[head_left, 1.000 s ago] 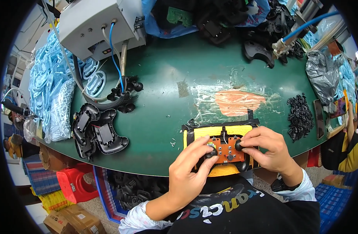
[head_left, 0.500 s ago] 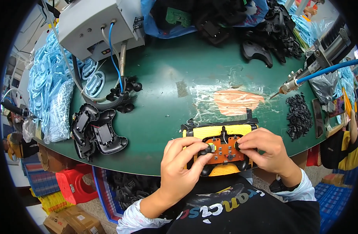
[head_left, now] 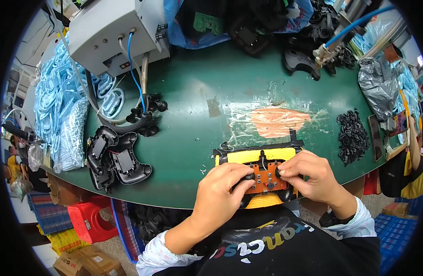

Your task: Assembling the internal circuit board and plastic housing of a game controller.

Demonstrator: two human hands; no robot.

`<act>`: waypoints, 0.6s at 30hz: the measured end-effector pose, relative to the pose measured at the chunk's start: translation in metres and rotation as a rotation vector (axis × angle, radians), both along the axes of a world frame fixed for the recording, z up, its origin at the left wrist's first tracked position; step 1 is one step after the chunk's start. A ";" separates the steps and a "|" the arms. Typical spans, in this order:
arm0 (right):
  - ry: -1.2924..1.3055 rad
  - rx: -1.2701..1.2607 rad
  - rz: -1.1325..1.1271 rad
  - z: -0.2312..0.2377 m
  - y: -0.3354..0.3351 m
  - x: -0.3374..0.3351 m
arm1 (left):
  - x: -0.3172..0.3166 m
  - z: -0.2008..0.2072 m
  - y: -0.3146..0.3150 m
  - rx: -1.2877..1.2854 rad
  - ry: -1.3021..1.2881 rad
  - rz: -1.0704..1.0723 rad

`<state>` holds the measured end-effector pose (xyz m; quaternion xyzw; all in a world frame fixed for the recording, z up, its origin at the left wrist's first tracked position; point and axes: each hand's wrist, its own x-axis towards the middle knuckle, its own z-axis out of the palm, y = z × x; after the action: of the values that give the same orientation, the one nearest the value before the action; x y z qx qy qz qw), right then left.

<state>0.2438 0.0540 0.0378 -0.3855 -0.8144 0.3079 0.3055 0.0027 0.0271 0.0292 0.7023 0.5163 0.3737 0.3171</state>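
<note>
An open game controller shell with an orange circuit board (head_left: 266,180) lies on a yellow pad (head_left: 262,201) at the table's near edge. My left hand (head_left: 220,191) is closed on a black thumbstick cap (head_left: 250,176) at the board's left side. At the board's right side, my right hand (head_left: 312,174) pinches another black thumbstick cap (head_left: 278,172), partly covered by the fingers. Between the hands, small buttons and a pale wire show on the board.
Two black controller shells (head_left: 126,158) lie at left, near a grey machine (head_left: 112,37) with hoses. Beyond the pad is a taped tan patch (head_left: 280,122). A heap of small black parts (head_left: 353,138) sits at right. A screwdriver-like tool (head_left: 325,54) hangs at far right.
My left hand has moved the thumbstick cap slightly right, over the board's left side. My right hand stays almost in place. The hanging tool has swung up and away from the table's right side.
</note>
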 end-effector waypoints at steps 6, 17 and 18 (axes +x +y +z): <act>0.006 0.033 0.003 0.001 -0.003 -0.001 | 0.001 0.009 -0.006 0.033 0.067 -0.009; 0.005 0.045 -0.010 -0.002 -0.003 -0.001 | 0.000 0.007 -0.004 0.135 0.168 -0.076; 0.006 0.041 -0.009 -0.002 -0.003 -0.001 | 0.000 0.005 -0.003 0.107 0.155 -0.065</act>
<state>0.2433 0.0510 0.0359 -0.3819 -0.8179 0.2911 0.3170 0.0028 0.0236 0.0339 0.7613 0.4957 0.3348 0.2503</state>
